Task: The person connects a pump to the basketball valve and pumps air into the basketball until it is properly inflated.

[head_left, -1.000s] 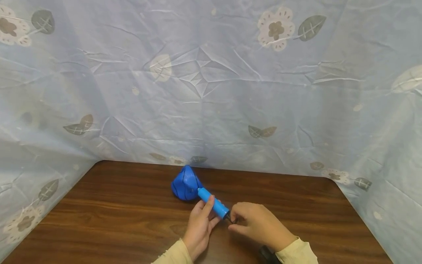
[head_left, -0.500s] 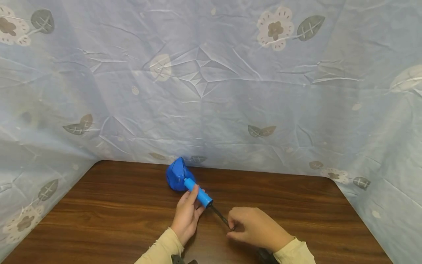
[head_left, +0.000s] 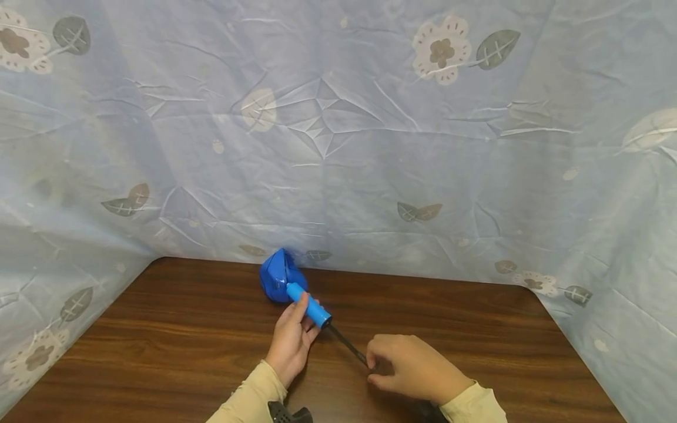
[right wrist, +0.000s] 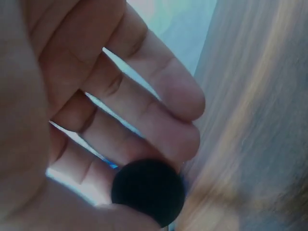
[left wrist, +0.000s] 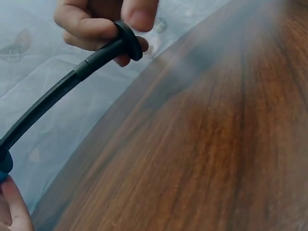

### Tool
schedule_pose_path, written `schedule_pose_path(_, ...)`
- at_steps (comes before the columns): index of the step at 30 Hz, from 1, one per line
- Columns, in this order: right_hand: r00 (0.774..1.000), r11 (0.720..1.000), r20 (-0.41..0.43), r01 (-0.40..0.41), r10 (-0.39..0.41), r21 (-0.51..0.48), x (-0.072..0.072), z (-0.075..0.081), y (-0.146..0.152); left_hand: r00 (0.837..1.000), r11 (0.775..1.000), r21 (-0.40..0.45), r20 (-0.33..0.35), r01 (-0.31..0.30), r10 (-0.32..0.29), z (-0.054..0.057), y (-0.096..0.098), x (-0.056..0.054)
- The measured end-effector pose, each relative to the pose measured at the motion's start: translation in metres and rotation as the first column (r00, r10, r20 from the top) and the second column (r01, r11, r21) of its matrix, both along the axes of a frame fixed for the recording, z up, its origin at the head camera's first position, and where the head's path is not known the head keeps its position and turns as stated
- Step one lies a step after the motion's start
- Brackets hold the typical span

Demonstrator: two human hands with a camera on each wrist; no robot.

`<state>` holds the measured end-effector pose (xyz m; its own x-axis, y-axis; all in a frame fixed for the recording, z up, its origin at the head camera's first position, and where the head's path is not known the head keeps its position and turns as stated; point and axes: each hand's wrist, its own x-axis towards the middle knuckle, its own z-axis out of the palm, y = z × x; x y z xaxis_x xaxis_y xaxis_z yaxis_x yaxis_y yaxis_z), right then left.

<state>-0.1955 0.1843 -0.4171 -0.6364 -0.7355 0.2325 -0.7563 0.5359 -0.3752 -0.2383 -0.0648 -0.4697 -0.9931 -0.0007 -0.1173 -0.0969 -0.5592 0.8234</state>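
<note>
My left hand [head_left: 290,341] grips the light blue barrel of a small hand pump [head_left: 310,306], thumb along its top. The pump's tip meets a crumpled, underinflated blue ball [head_left: 276,277] with dark seams; the exact joint is too small to see. A long stretch of black plunger rod [head_left: 346,345] stands out of the barrel's near end. At the rod's end my right hand [head_left: 412,365] holds the round black knob [right wrist: 148,193] between thumb and fingers. The left wrist view shows that knob [left wrist: 128,40] and the slightly bowed rod from the side.
Under both hands lies a dark wood-grain table [head_left: 158,329] with rounded far corners. A pale blue cloth [head_left: 338,176] printed with flowers and leaves hangs behind it and along both sides. The ball sits close to the table's far edge. A black wrist mount [head_left: 291,413] shows at the left sleeve.
My left hand has carried the barrel and ball left and away toward the far edge. The right hand has stayed nearly in place, so much more plunger rod is drawn out.
</note>
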Motion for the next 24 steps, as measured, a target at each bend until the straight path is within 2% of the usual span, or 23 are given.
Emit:
schedule_pose_path(4, 0.996, 0.997, 0.035, 0.076, -0.076, 0.023, -0.001, 0.001, 0.003, 1.000, 1.000, -0.001, -0.011, -0.011, 0.011, 0.002, 0.001, 0.001)
schedule_pose_path(9, 0.980, 0.982, 0.076, 0.183, -0.186, 0.046, -0.004, 0.004, 0.006, 1.000, 1.000, 0.014, -0.016, -0.006, 0.007, 0.005, 0.003, 0.003)
schedule_pose_path(13, 0.978, 0.983, 0.101, 0.178, -0.181, 0.036, -0.005, 0.005, 0.007, 1.000, 1.000, 0.012, -0.008, -0.012, 0.013, 0.007, 0.005, 0.005)
schedule_pose_path(17, 0.984, 0.986, 0.065, 0.167, -0.168, 0.026, -0.006, 0.005, 0.005, 1.000, 1.000, 0.007, -0.008, -0.014, 0.014, 0.007, 0.010, 0.009)
schedule_pose_path(20, 0.982, 0.983, 0.040, 0.181, -0.183, 0.033, -0.006, 0.005, 0.004, 1.000, 1.000, 0.001, 0.000, 0.029, -0.029, 0.005, 0.016, 0.013)
schedule_pose_path(24, 0.978, 0.978, 0.028, 0.206, -0.207, 0.034, -0.006, 0.005, 0.005, 0.993, 0.993, -0.005, 0.019, 0.118, -0.118, 0.003, 0.025, 0.020)
